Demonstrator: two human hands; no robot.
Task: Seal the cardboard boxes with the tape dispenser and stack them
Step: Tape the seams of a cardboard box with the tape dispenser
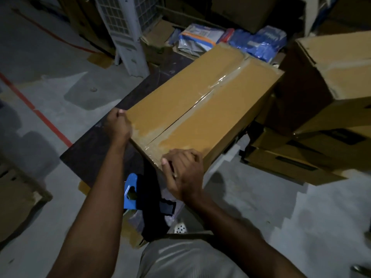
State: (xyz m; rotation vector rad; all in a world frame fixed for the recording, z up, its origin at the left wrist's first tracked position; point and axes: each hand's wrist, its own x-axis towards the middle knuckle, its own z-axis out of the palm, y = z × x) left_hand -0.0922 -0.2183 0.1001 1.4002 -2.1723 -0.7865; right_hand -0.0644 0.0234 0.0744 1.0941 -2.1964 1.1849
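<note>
Lying nearest, a blue tape dispenser (130, 189) is sitting idle by the table (90, 157) edge. Beyond it, the right grip (183, 171) and left grip (118, 125) are curling round the near corners of the taped cardboard box (200, 97) on the table. Slick tape there could let it slip during lifting.

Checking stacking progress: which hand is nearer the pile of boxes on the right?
Right. The right hand grips the taped box at its corner toward the pile of boxes; the left hand holds the opposite corner, farther away.
</note>
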